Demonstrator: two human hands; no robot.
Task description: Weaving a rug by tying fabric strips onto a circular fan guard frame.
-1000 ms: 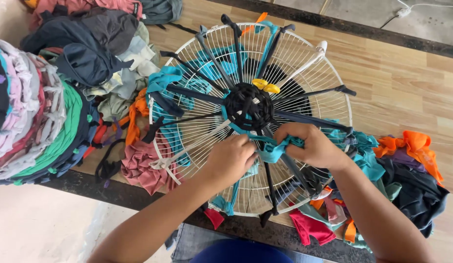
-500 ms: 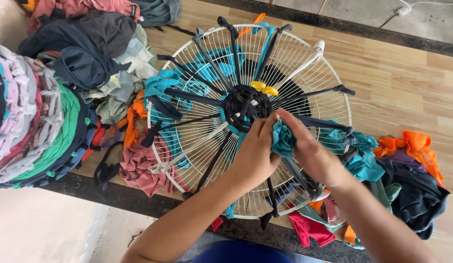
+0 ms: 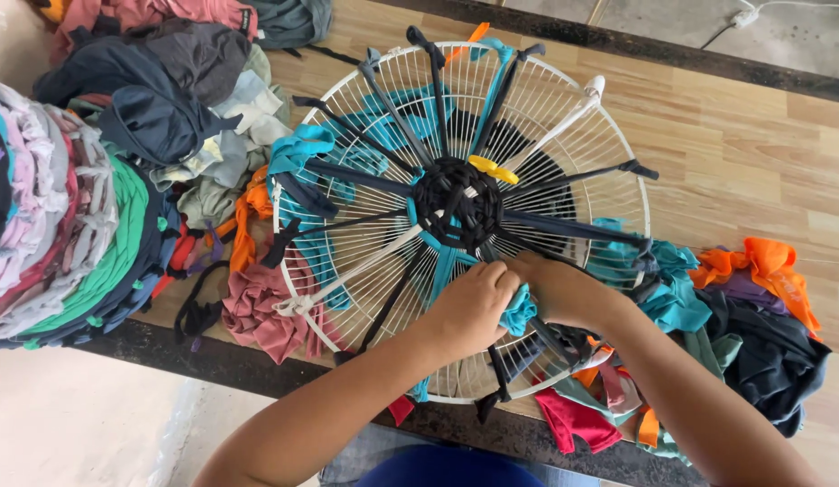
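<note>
While both hands meet just below the dark woven hub [image 3: 457,200], at about 5 o'clock on the white wire fan guard [image 3: 564,117], the left hand [image 3: 469,307] and right hand [image 3: 564,290] each have fingers curled tight on a teal fabric strip [image 3: 519,311] bunched between them. Dark and teal strips radiate from the hub to the rim. Loose fabric scraps [image 3: 753,307] lie at 3 o'clock on the wooden table [image 3: 753,135], and stacked woven rounds [image 3: 59,234] sit at 9 o'clock.
</note>
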